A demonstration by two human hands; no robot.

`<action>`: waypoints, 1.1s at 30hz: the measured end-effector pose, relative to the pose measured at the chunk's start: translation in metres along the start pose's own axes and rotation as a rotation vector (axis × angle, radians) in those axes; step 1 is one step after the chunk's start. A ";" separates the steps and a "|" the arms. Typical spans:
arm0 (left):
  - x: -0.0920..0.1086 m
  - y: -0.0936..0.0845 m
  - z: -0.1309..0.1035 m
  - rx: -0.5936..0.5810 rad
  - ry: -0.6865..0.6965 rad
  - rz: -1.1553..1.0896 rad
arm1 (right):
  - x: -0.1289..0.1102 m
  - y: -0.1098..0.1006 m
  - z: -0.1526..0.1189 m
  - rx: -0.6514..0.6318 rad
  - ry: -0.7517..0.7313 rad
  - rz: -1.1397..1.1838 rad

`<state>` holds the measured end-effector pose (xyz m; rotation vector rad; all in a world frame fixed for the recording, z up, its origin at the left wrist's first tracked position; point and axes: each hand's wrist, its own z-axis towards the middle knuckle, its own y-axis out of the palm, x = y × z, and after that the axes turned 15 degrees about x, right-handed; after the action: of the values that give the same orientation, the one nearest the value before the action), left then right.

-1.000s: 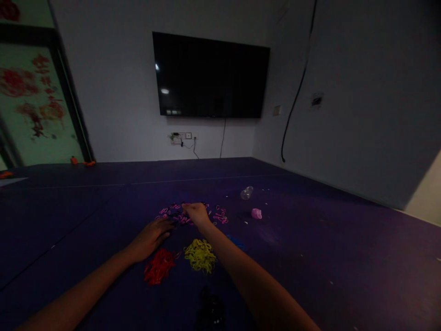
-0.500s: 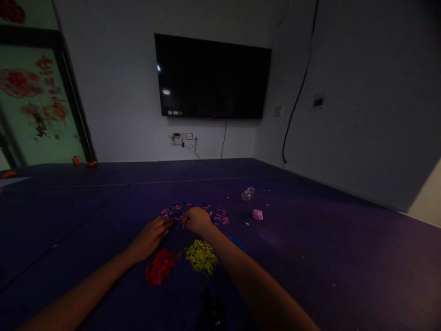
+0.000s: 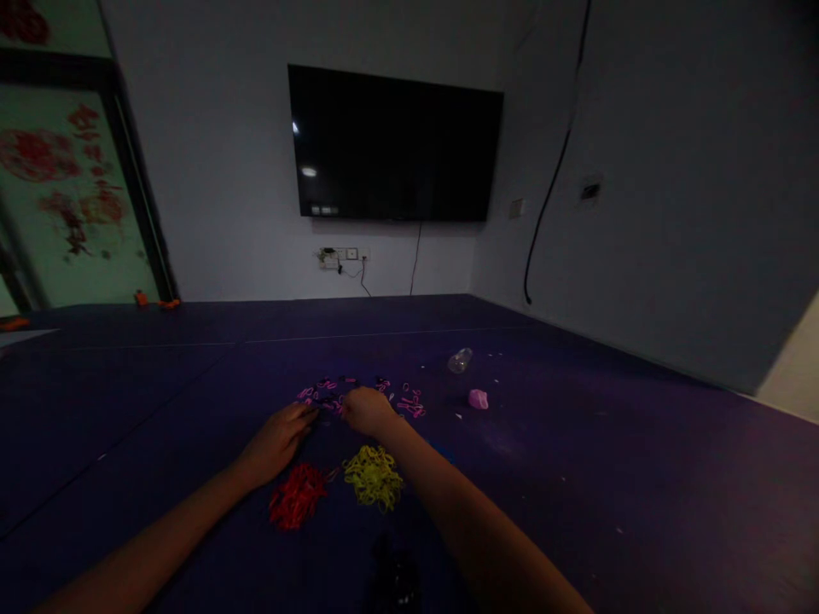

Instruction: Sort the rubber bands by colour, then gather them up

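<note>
Small pink and dark rubber bands point(image 3: 410, 404) lie scattered on the purple surface around both hands. At the left edge of the scatter rests my left hand point(image 3: 281, 437), fingers stretched out near the bands. My right hand point(image 3: 369, 411) is closed over the middle of them, its fingertips pointing down; whatever they pinch is hidden. Closer to me lie a heap of red rubber bands point(image 3: 298, 495) by my left wrist and a heap of yellow rubber bands point(image 3: 374, 477) beside my right forearm. Some blue bands point(image 3: 444, 453) show partly behind that forearm.
Right of the scatter are a crumpled pink lump point(image 3: 478, 399) and a clear plastic piece point(image 3: 460, 361). A dark heap point(image 3: 395, 576) sits at the bottom, hard to make out. Beyond the purple surface point(image 3: 607, 452), a television point(image 3: 397, 145) hangs on the wall.
My right hand has shifted slightly right and its fingers are tucked in more. My left hand has drawn back very slightly to the left. The heaps look the same.
</note>
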<state>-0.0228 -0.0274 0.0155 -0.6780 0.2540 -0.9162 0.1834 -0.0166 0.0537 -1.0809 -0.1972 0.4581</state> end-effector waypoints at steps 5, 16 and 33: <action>0.000 -0.001 0.001 0.030 -0.010 0.025 | 0.004 -0.014 -0.001 -0.104 -0.095 -0.055; -0.004 -0.002 -0.001 0.099 -0.135 0.010 | 0.002 -0.008 -0.001 -0.084 -0.212 -0.195; -0.001 -0.005 -0.001 0.140 -0.154 0.009 | 0.007 -0.010 0.000 -0.014 0.029 -0.050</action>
<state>-0.0268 -0.0288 0.0179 -0.6141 0.0550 -0.8596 0.1920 -0.0175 0.0620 -1.0933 -0.2014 0.3963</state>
